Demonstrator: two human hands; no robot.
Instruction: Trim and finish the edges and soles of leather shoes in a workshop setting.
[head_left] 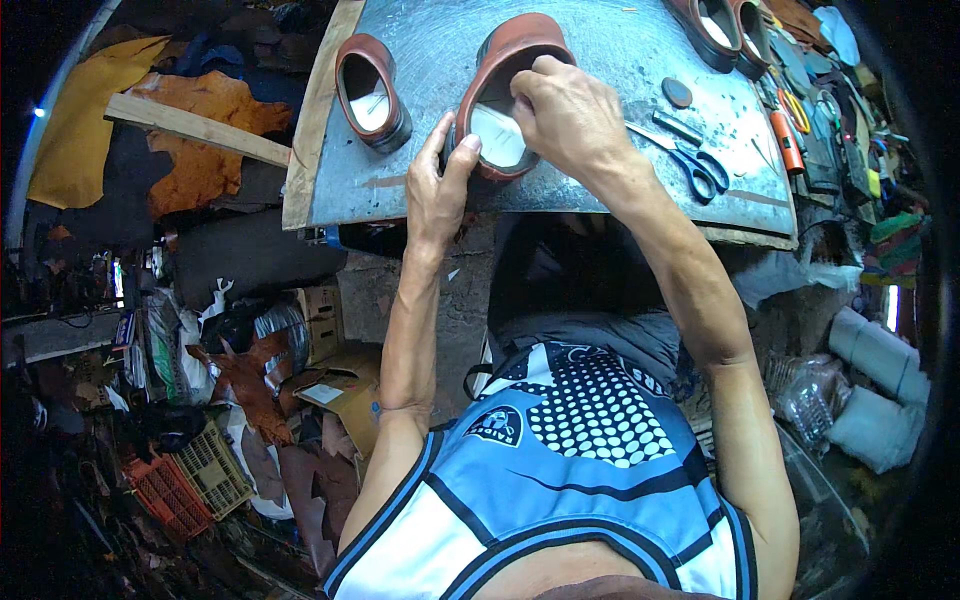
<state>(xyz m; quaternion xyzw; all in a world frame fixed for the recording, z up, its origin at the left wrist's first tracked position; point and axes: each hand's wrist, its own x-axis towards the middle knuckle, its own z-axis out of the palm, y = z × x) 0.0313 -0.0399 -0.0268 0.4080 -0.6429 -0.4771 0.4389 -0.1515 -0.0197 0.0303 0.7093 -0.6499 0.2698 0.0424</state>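
Note:
A brown leather shoe (520, 38) lies on the metal-topped table in front of me, its opening toward me. Inside it shows a pale insole (500, 140). My left hand (440, 185) grips the shoe's near left rim, thumb on the edge. My right hand (575, 115) reaches into the opening from the right, fingers curled and closed against the inner side; what its fingertips hold, if anything, is hidden. To the left stands a matching brown shoe (352, 50) with a similar pale insole. Scissors (695, 165) with dark handles lie to the right of my right hand.
On the table (620, 30) are a dark round piece (677, 93), a small black block (677, 128) and more brown shoes (705, 35) at the far right. Tools and an orange cylinder (787, 142) crowd the right edge. Leather hides (215, 130) and crates (170, 495) lie at left.

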